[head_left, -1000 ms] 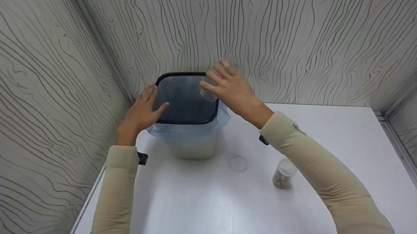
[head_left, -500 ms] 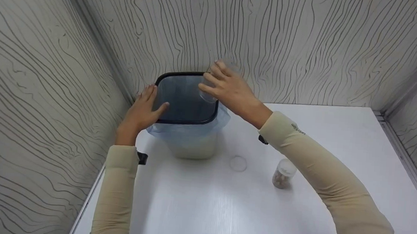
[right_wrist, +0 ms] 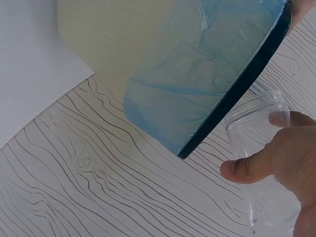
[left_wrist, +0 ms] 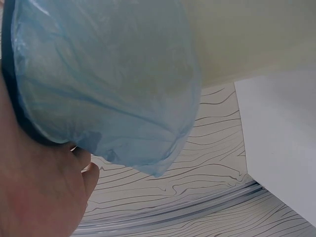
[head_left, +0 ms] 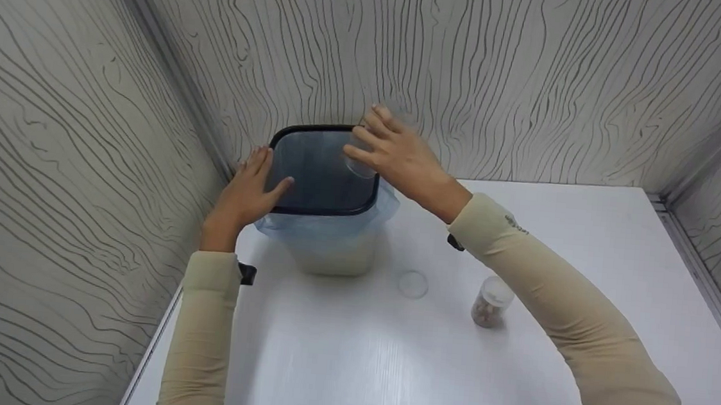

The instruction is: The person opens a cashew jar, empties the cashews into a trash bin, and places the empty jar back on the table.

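A pale trash bin (head_left: 333, 258) with a black rim (head_left: 327, 213) and a blue liner bag (head_left: 326, 231) stands toward the back left. My left hand (head_left: 247, 187) holds the rim's left side, thumb over the opening and fingers outside. In my right hand (head_left: 402, 157) is a clear plastic jar (right_wrist: 261, 148), thumb and fingers round its wall. The jar is tilted, its lidless mouth at the bin's right rim. No contents can be made out in the jar. The bin's inside shows only as dark bluish liner in the head view.
A clear round lid (head_left: 412, 284) lies flat on the white table (head_left: 347, 369). A second jar (head_left: 491, 302) with a whitish lid and small brownish pieces stands near the right forearm. Wood-patterned walls (head_left: 474, 63) rise behind and on both sides.
The right hand with the jar has shifted very slightly left and down over the bin's rim. The left hand, bin, lid and second jar stay in place.
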The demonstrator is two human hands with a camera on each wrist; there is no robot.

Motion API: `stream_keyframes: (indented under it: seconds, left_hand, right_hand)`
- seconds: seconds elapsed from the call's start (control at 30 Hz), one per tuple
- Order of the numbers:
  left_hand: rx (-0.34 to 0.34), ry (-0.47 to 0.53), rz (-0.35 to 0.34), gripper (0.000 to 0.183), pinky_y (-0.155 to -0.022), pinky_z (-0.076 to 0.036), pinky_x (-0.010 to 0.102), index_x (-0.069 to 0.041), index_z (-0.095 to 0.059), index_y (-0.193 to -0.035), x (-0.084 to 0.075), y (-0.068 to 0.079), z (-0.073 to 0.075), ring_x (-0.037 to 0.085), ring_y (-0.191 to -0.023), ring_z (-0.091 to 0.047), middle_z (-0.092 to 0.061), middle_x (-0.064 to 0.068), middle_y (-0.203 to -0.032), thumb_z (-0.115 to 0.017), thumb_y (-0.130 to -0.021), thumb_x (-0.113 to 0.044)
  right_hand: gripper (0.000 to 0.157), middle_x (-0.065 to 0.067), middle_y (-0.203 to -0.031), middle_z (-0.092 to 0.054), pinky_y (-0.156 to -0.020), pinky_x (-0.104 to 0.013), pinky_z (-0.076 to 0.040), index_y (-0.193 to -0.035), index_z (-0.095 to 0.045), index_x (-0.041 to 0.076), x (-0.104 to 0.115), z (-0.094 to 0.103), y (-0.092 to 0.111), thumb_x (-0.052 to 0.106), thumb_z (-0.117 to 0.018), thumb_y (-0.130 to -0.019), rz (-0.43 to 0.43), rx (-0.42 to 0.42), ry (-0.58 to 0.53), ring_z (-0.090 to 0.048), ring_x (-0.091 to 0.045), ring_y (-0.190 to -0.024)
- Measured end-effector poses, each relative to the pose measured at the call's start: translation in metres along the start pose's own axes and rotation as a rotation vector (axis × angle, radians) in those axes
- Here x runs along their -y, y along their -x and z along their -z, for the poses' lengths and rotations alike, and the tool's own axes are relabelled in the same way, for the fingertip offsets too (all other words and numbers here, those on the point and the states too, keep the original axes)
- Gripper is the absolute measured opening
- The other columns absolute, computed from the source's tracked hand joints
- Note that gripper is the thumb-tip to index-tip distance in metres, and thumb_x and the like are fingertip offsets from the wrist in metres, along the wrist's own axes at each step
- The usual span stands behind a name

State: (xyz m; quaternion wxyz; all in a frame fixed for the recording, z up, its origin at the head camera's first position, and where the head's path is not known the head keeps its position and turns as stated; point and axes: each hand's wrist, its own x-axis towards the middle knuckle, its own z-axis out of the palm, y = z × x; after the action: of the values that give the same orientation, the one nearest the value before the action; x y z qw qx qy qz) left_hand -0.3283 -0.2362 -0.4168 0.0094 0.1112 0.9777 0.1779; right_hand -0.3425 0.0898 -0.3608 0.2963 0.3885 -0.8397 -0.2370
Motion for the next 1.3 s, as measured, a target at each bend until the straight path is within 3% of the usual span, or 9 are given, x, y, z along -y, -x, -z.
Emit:
stream_keyframes:
  seconds: [0.37,0.73,1.3]
  left_hand:
    - [0.003,-0.015,0.016,0.089,-0.137,-0.002,0.051,-0.007,-0.001,-0.172,0.000,-0.001,-0.001,0.031,-0.169,0.004,0.004,0.012,-0.181,-0.036,-0.111,-0.063]
    - [-0.006,-0.016,0.007,0.089,-0.137,-0.002,0.053,-0.006,-0.001,-0.172,0.001,-0.001,-0.002,0.034,-0.168,0.003,0.003,0.013,-0.181,-0.037,-0.112,-0.061]
    - [-0.025,-0.006,0.006,0.088,-0.137,-0.006,0.054,-0.006,-0.003,-0.172,0.000,0.001,-0.003,0.034,-0.168,0.001,0.001,0.013,-0.181,-0.040,-0.112,-0.059]
  right_hand:
    - [0.070,-0.007,-0.155,-0.053,-0.134,-0.047,-0.024,-0.155,-0.051,0.032,0.001,-0.005,0.002,0.011,-0.081,-0.096,-0.007,-0.026,-0.009,-0.042,-0.033,-0.152]
    - [0.072,-0.007,-0.159,-0.052,-0.135,-0.049,-0.023,-0.160,-0.047,0.031,0.001,-0.008,0.005,0.013,-0.079,-0.098,-0.048,0.005,-0.086,-0.043,-0.034,-0.153]
    - [0.067,-0.011,-0.150,-0.056,-0.131,-0.051,-0.032,-0.158,-0.049,0.026,-0.004,-0.013,0.010,0.005,-0.075,-0.099,-0.101,-0.065,-0.186,-0.049,-0.034,-0.148]
